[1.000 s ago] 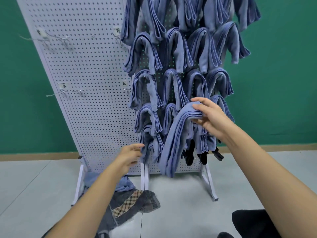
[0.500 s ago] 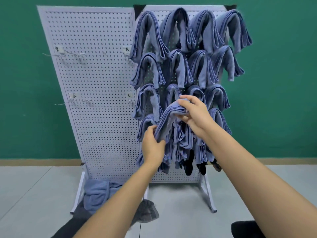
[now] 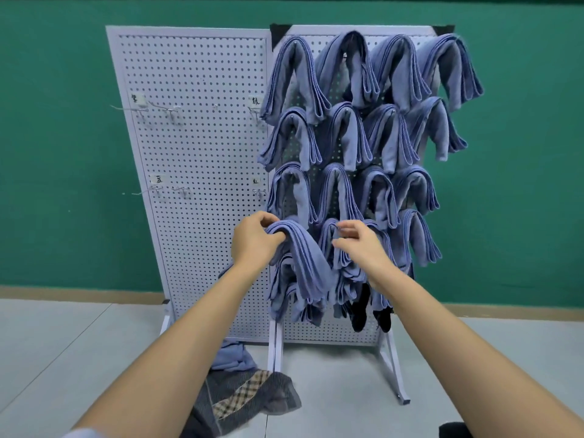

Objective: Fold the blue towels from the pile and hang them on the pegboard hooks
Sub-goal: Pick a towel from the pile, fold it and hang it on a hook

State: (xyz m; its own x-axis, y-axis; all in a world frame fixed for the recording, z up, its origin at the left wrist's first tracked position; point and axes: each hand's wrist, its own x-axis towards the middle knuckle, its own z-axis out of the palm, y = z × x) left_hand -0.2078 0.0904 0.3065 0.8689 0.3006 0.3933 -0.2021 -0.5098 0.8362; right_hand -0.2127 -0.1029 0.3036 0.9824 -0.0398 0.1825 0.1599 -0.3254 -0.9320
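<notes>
Gripping a folded towel (image 3: 303, 263) at its top bend, the left hand (image 3: 254, 240) holds it in front of the lower left of the right pegboard (image 3: 331, 335), over other hung towels (image 3: 347, 74). The right hand (image 3: 361, 248) hovers just beside it, fingers loosely curled, released. On the floor below, a loose towel (image 3: 232, 358) lies against a plaid cloth (image 3: 243, 403).

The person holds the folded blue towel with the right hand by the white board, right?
No. The head view shows the left hand gripping the folded blue towel by the white board; the right hand is just beside it.
</notes>
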